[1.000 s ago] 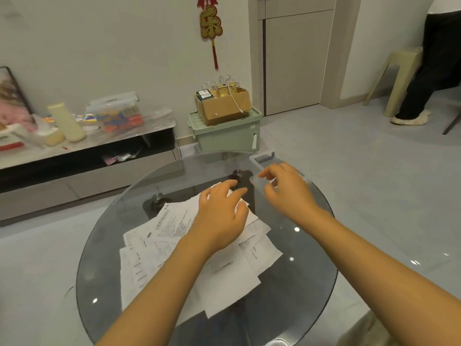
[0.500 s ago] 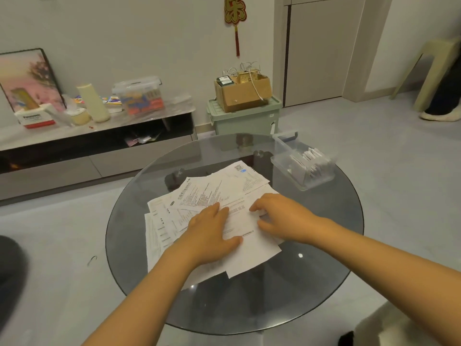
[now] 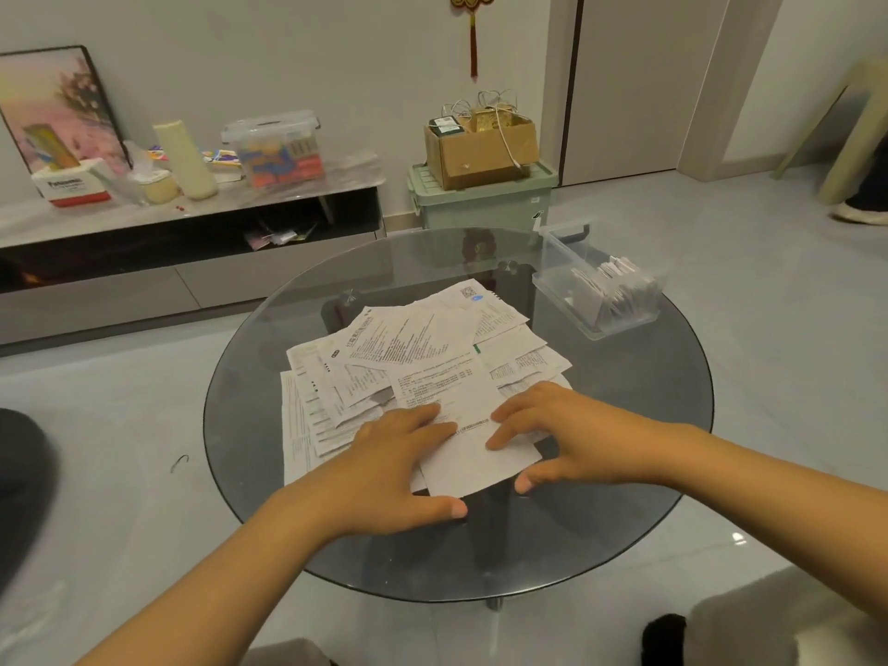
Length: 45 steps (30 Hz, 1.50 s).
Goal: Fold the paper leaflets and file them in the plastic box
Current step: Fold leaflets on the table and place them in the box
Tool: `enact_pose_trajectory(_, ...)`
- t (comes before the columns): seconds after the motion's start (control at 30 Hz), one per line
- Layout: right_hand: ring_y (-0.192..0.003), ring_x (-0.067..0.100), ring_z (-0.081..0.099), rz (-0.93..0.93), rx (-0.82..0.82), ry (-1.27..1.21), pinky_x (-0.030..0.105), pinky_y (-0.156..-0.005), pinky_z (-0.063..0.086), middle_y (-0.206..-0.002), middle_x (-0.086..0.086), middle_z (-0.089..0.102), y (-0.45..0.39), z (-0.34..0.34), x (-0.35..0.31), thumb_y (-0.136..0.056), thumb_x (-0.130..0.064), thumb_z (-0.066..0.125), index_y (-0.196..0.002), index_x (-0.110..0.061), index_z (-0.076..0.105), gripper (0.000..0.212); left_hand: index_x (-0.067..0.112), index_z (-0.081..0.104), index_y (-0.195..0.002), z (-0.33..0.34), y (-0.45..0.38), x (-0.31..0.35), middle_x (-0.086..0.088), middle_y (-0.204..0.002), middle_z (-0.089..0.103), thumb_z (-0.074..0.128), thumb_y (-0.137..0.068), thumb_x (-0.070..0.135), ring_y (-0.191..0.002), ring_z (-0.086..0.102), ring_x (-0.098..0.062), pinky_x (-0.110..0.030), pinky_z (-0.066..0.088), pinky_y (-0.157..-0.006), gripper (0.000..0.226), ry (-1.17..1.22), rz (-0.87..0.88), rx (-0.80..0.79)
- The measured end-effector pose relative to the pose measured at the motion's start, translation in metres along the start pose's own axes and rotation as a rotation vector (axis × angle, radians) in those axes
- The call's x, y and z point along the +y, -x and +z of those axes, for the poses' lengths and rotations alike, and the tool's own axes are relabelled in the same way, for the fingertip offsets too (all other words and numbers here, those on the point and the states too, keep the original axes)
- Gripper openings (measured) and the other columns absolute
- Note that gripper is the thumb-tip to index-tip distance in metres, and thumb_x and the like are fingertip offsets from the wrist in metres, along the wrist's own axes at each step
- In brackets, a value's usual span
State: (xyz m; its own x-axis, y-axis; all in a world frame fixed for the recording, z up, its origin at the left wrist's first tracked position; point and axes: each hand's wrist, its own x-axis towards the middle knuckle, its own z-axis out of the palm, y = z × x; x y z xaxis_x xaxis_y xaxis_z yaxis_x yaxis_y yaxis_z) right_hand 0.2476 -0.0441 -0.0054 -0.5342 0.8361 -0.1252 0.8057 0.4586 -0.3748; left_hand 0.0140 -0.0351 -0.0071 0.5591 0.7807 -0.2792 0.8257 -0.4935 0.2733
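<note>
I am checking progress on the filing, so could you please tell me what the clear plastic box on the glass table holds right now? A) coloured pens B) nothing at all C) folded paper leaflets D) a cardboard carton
C: the clear plastic box at the far right of the glass table has white folded leaflets standing inside it.

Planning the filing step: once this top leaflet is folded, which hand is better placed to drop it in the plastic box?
Right. The plastic box sits at the table's far right, beyond the right hand; the left hand would have to cross over.
</note>
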Motion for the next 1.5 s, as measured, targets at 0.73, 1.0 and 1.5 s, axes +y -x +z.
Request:
enact_pose_trajectory(0.73,-0.080,0.009,0.058,0.265,0.355,-0.396,0.022,-0.075,0.051,-0.096,-0.005,0.057,-0.023,0.011,-0.013,-0.082,-0.033,0.069,-0.129,-0.026,0.036,0.058,0.036,0.045,-0.118,0.005,-0.006,-0.001,0.017,-0.097,0.058,0.069,-0.083,0.028,-0.075,0.055,0.004,-0.004,0.043,-0.062,0.043,0.540,-0.179,0.462)
enact_pose_trajectory(1.0,-0.102,0.013,0.046,0.298,0.301,-0.265,0.034,-0.094,0.043,-0.097,-0.012,0.046,-0.035,0.020,-0.008,-0.072,-0.036,0.077,-0.143,-0.026,0.021,0.090,0.031,0.017,-0.146,0.011,-0.013,-0.009,0.005,-0.134,0.035,0.076,-0.076,0.029,-0.103,0.047,-0.004,-0.022,0.041,-0.096,0.093,0.380,-0.191,0.432)
enact_pose_trajectory(1.5,-0.128,0.008,0.023,0.068,0.158,0.082,0.026,-0.102,0.015,-0.135,-0.017,0.045,-0.027,0.011,-0.001,-0.084,-0.049,0.061,-0.128,-0.035,0.052,0.048,0.029,0.059,-0.122,0.011,-0.014,-0.015,0.015,-0.126,0.054,0.055,-0.087,0.049,-0.120,0.043,-0.006,-0.026,0.020,-0.098,0.040,-0.033,0.072,0.396)
